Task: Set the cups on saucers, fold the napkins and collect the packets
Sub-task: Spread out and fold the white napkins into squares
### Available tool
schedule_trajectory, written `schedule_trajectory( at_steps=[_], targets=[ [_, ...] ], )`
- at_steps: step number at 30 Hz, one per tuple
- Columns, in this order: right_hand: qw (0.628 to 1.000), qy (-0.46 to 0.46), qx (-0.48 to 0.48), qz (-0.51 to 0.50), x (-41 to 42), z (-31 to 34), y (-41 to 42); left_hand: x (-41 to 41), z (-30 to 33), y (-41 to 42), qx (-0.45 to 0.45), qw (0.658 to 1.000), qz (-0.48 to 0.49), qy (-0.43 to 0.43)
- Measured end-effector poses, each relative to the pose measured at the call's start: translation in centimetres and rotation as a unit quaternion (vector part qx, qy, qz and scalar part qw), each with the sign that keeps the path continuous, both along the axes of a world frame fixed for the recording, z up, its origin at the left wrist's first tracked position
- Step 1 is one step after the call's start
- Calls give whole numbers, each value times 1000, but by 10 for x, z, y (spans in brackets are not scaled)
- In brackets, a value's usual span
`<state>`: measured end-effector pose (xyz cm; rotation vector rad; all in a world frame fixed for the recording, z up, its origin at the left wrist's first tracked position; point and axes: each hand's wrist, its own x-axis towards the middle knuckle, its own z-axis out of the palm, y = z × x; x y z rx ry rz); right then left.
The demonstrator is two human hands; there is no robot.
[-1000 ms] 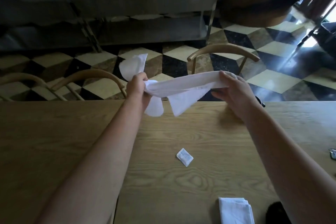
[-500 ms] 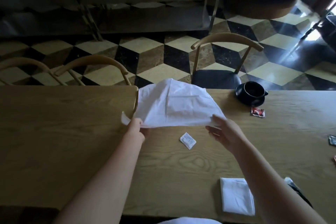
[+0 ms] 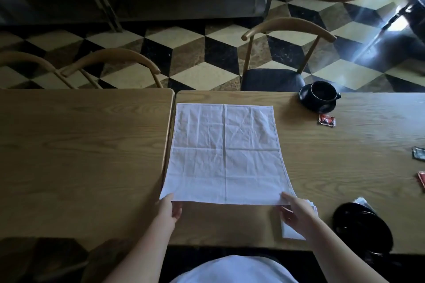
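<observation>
Your left hand point(image 3: 171, 208) pinches the near-left corner of the white napkin point(image 3: 225, 154) and your right hand point(image 3: 296, 212) pinches its near-right corner; it lies spread flat on the worktop point(image 3: 92, 145) ahead of you. You're on the folding step: next, likely carry the near edge over to meet the far edge, corners matched. Count: one folded napkin point(image 3: 292, 234) under your right wrist, one black cup on its saucer point(image 3: 319, 96), one bare saucer point(image 3: 361, 227), three packets in view, including a red packet point(image 3: 326, 119).
</observation>
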<state>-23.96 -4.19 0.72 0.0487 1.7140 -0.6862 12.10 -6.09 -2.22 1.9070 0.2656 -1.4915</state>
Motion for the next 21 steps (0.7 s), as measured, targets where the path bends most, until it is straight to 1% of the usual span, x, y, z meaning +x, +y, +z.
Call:
schedule_trajectory(
  at_steps=[3, 8, 13, 15, 17, 21],
  targets=[
    [999, 19, -25, -13, -5, 1, 2, 9, -3, 16, -23, 997, -43, -53],
    [996, 46, -71, 22, -11, 18, -7, 24, 9, 21, -77, 993, -67, -59],
    [982, 132, -130, 39, -11, 43, -32, 26, 42, -6, -172, 975, -77, -116],
    [977, 143, -151, 47, -12, 53, -46, 25, 53, -28, -196, 967, -100, -127],
    [978, 115, -164, 63, -16, 61, -67, 23, 61, -55, -211, 964, -126, -105],
    [980, 9, -186, 66, -28, 66, -113, 28, 73, -110, -244, 955, -159, -56]
  ],
)
